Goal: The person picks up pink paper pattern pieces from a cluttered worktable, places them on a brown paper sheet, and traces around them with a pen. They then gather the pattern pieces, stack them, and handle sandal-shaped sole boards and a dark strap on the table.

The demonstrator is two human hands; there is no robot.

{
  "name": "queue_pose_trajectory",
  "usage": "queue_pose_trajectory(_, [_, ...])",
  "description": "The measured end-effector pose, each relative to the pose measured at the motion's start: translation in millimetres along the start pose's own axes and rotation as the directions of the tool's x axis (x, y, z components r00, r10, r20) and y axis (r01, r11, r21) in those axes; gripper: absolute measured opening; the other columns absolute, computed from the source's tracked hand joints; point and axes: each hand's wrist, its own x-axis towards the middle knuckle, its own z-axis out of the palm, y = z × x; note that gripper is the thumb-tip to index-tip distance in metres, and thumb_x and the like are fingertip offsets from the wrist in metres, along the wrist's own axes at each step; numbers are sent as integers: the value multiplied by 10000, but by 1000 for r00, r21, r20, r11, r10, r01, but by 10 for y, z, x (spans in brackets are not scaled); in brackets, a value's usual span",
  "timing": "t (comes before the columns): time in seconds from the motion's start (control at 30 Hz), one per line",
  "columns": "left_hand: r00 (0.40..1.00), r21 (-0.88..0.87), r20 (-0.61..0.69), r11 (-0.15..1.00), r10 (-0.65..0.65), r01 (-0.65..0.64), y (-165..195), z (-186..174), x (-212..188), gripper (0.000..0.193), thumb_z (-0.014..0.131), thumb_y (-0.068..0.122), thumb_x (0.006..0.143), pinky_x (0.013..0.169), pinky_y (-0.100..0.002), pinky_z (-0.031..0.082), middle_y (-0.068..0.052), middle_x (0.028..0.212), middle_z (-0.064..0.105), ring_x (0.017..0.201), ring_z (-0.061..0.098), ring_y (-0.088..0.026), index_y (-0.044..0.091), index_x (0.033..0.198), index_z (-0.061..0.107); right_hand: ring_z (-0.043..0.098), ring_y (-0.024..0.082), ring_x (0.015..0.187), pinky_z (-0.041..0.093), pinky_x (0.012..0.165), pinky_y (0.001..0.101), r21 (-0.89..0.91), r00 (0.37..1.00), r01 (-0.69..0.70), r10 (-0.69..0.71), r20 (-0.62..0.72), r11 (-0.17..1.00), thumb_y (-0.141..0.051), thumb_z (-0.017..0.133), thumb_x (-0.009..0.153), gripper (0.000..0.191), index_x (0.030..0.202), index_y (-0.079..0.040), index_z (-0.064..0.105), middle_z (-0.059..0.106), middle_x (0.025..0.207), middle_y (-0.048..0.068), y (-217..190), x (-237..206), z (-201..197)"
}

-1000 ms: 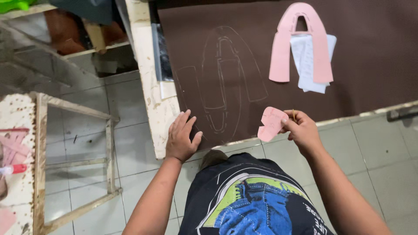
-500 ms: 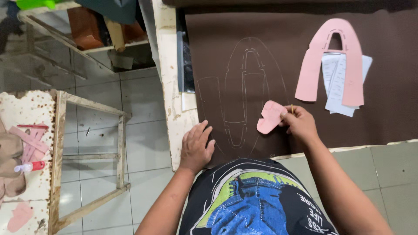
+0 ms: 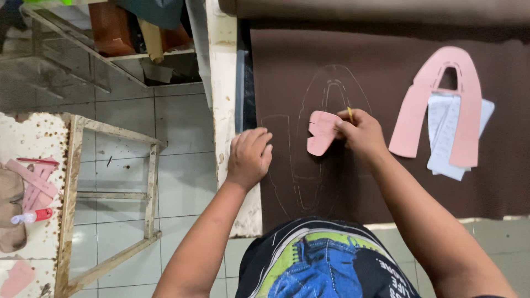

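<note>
A small pink pattern piece (image 3: 322,132) and a pencil (image 3: 349,113) are clamped in the right hand (image 3: 361,132) on the brown sheet (image 3: 386,182); the left hand (image 3: 249,157), fingers curled and holding nothing, is rested at the sheet's left edge.

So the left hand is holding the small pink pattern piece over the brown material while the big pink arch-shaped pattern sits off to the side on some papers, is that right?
Not quite: the right hand holds the small pink pattern piece, not the left. The left hand rests flat at the edge of the brown material. The rest stands: the big pink arch-shaped pattern lies to the side on some papers. The head view shows it.
</note>
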Motion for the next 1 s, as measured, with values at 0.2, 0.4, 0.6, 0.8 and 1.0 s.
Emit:
queue_pose_trajectory(0.2, [996, 60, 37, 995, -83, 80, -407, 211, 593, 367, 717, 154, 864, 1119, -462, 378, -81, 1334, 625, 1311, 551, -278, 88, 1223, 675, 647, 78, 706, 479, 552, 244, -25, 983, 121, -117, 140, 992, -150, 686, 948, 197, 1107, -36, 702, 716, 854, 27, -509, 675, 445])
queue_pose_trajectory(0.4, [981, 56, 64, 982, -183, 179, -718, 289, 915, 520, 701, 329, 926, 1194, -485, 261, -112, 1504, 517, 1417, 447, -293, 106, 1384, 594, 657, 86, 708, 501, 562, 256, 59, 963, 145, -155, 221, 988, -149, 679, 948, 240, 1163, -44, 660, 727, 892, 52, -697, 1214, 873])
queue_pose_trajectory(0.6, [972, 131, 87, 970, -216, 204, -666, 283, 865, 508, 691, 327, 915, 1220, -483, 238, -88, 1539, 489, 1446, 408, -284, 127, 1376, 618, 650, 203, 953, 547, 874, 341, -277, 835, 549, -528, 152, 789, -110, 721, 938, 355, 1281, -30, 675, 610, 1216, 116, -537, 1142, 801])
queue_pose_trajectory(0.8, [969, 97, 124, 975, -212, 200, -604, 208, 897, 441, 710, 351, 888, 1193, -503, 242, -102, 1505, 500, 1427, 420, -302, 180, 1293, 692, 625, 200, 897, 533, 837, 367, -441, 870, 493, -421, 256, 750, -152, 760, 899, 472, 1356, -130, 643, 503, 1287, 115, -627, 1094, 804])
queue_pose_trajectory(1.0, [987, 67, 99, 991, -126, 120, -628, 183, 887, 398, 684, 219, 846, 1215, -498, 239, -93, 1521, 503, 1440, 416, -318, 205, 1238, 754, 615, 203, 866, 557, 804, 356, -406, 869, 494, -417, 268, 769, -171, 819, 843, 432, 1249, -120, 681, 505, 1222, 90, -680, 1087, 794])
